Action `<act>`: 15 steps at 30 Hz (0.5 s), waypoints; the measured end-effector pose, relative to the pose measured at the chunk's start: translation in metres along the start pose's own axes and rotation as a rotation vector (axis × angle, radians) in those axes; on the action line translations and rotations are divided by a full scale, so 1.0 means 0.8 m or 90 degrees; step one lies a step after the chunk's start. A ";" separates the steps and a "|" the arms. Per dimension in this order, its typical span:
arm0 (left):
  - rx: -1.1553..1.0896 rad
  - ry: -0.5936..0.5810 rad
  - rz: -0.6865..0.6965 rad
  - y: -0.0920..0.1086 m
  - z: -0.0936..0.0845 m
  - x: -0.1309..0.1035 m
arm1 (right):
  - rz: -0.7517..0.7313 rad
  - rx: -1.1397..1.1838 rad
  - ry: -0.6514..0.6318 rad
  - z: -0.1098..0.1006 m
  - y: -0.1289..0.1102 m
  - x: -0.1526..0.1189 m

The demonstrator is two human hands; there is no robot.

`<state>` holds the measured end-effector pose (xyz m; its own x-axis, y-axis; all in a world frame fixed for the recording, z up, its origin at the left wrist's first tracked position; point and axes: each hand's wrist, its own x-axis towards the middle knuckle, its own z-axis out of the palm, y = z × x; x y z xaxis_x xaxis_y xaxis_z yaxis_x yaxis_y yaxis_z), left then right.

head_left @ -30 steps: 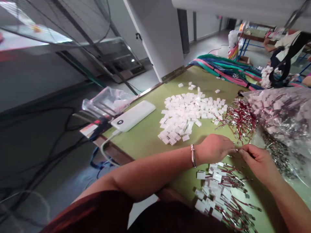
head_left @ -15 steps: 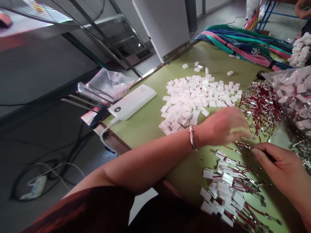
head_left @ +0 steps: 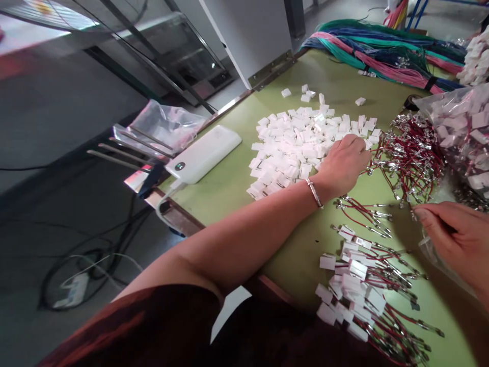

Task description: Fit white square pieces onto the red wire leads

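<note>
My left hand (head_left: 346, 162) reaches down at the right edge of a pile of white plastic connector housings (head_left: 294, 140), beside red wires with metal terminals (head_left: 410, 158). Its fingers are curled and their tips hidden, so I cannot make out what they hold. At the right, my right hand (head_left: 454, 232) pinches thumb against finger, with the end of a red wire showing at the tips. Between the hands lies a small group of loose terminal wires (head_left: 364, 216). Nearer to me are several white housings with red wires fitted (head_left: 353, 285).
A white power bank (head_left: 206, 155) with a cable lies at the table's left edge, beside metal rods (head_left: 122, 158) and a clear bag (head_left: 164, 125). Bundled green, blue and pink wires (head_left: 382, 56) lie at the back. A plastic bag of white parts (head_left: 462, 127) stands right.
My left hand has moved away from me to the housing pile's edge, uncovering the small group of loose wires. My right hand has shifted slightly right, and the view has tilted a little.
</note>
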<state>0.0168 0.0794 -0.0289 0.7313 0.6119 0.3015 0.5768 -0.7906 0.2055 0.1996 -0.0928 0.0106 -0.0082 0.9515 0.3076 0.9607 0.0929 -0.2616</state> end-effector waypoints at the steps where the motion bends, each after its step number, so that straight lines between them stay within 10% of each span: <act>1: -0.009 0.010 0.001 -0.001 -0.001 0.000 | 0.005 -0.002 0.000 0.000 0.001 0.000; 10: -0.342 0.088 -0.091 0.013 -0.039 -0.018 | -0.038 0.043 0.067 0.002 -0.002 0.003; 15: -0.577 0.009 -0.189 0.039 -0.051 -0.032 | 0.023 -0.007 0.062 -0.007 0.006 0.008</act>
<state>0.0017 0.0381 0.0076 0.5931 0.7944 0.1306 0.2318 -0.3239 0.9173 0.2061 -0.0878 0.0165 0.0528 0.9213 0.3853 0.9630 0.0551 -0.2636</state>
